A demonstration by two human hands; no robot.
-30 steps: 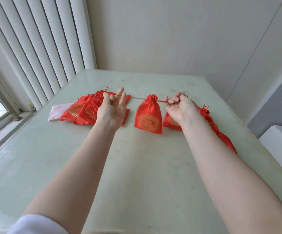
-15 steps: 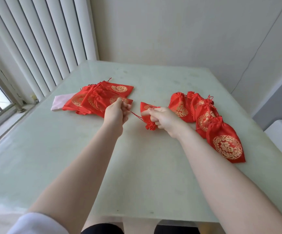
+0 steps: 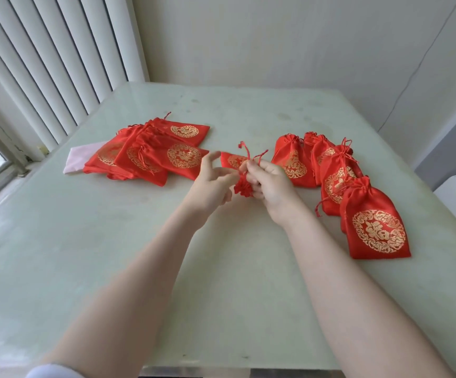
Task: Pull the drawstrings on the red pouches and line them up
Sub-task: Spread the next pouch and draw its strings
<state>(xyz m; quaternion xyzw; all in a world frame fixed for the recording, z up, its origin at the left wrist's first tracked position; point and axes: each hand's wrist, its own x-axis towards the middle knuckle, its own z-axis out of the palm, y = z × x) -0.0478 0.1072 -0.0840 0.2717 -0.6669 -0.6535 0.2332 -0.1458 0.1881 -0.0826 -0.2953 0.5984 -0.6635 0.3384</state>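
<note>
While both forearms reach out across it, the pale green table (image 3: pixel 112 241) takes up most of what I can see, its glossy top running well beyond the hands on every side. Off to the left of the hands, white vertical blinds (image 3: pixel 57 64) hang over a window.

Beyond and to the left of the left hand (image 3: pixel 210 184) lies a loose pile of flat pouches (image 3: pixel 153 154), red satin with round gold emblems, mouths still wide and cords slack. A pink cloth (image 3: pixel 81 159) pokes out from under the pile's far left edge. To the right of the right hand (image 3: pixel 269 184) sits a row of cinched pouches (image 3: pixel 338 184), mouths gathered, overlapping one another and curving back toward the person; the nearest one shows its emblem full on, a gold ring of scrollwork around what looks like a Chinese double-happiness character. I can read no other writing or brand anywhere.

Between the two hands, held just above the table, is the held pouch (image 3: pixel 232 160), lying sideways with its body pointing away and its gathered mouth bunched near the knuckles. The right hand has its fingers curled round the neck of it. The left hand meets it there, thumb and forefinger pinching at the cord while the other fingers splay loosely. Smallest of all, the drawstring ends (image 3: pixel 247 151) stick up above the fingers in two red loops.
</note>
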